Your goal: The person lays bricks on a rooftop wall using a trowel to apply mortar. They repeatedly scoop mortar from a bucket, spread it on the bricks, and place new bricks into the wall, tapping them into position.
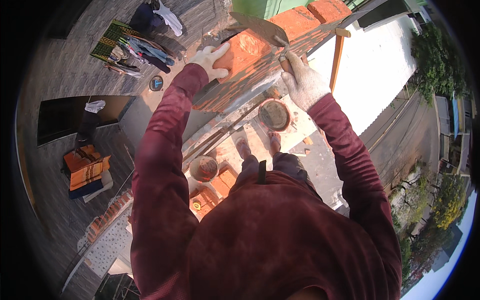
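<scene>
My left hand (210, 61), in a whitish work glove, grips the near left end of an orange brick (243, 50) on top of a brick wall (227, 92). Its fingers reach over the top and the thumb presses the near side. My right hand (306, 84), gloved too, is wrapped round the handle of a trowel (261, 28). The pointed metal blade extends up and left, above the far end of that brick. Further along the wall top lie more orange bricks (296, 23). Grey mortar smears the wall's near face.
By my feet stand a bucket of grey mortar (274, 115) and a second bucket (203, 169). Loose bricks (226, 181) and a yellow tape measure (197, 205) lie at lower left. A wooden post (337, 60) rises right of the wall. Laundry (145, 49) hangs far left; a road runs below right.
</scene>
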The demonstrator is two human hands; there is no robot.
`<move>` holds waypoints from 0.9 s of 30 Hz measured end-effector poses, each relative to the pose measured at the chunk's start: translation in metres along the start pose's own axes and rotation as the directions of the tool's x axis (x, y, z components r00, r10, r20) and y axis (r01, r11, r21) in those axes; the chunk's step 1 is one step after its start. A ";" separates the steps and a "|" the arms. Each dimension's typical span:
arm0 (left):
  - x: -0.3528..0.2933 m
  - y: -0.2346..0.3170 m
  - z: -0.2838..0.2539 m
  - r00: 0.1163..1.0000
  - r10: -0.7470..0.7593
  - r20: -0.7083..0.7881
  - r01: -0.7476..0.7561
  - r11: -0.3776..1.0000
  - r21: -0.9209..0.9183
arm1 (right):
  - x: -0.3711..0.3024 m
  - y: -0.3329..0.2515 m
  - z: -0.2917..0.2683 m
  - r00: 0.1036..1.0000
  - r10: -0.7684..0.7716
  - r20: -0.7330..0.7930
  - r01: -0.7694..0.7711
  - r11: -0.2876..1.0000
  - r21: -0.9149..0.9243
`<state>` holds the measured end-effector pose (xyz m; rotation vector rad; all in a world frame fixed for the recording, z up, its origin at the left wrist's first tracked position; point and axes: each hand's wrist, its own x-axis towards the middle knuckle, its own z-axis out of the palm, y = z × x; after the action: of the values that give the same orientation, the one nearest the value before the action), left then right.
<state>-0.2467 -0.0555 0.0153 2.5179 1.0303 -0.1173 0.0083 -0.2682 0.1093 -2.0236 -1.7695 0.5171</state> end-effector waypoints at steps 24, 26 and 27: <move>-0.002 0.002 0.005 0.998 -0.016 -0.054 0.018 0.999 0.030 | 0.055 -0.005 0.029 0.990 0.045 0.131 -0.031 0.994 -0.102; -0.003 0.001 0.006 0.997 0.002 -0.073 0.000 1.000 0.021 | 0.052 -0.010 0.032 0.993 0.035 0.113 -0.024 0.995 -0.101; -0.002 -0.002 0.010 0.995 0.020 -0.094 -0.019 1.000 0.016 | 0.051 -0.012 0.033 0.994 0.030 0.104 -0.019 0.995 -0.099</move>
<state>-0.2488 -0.0591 0.0058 2.5684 1.0443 -0.0013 -0.0127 -0.2142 0.0867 -2.1226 -1.8679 0.5646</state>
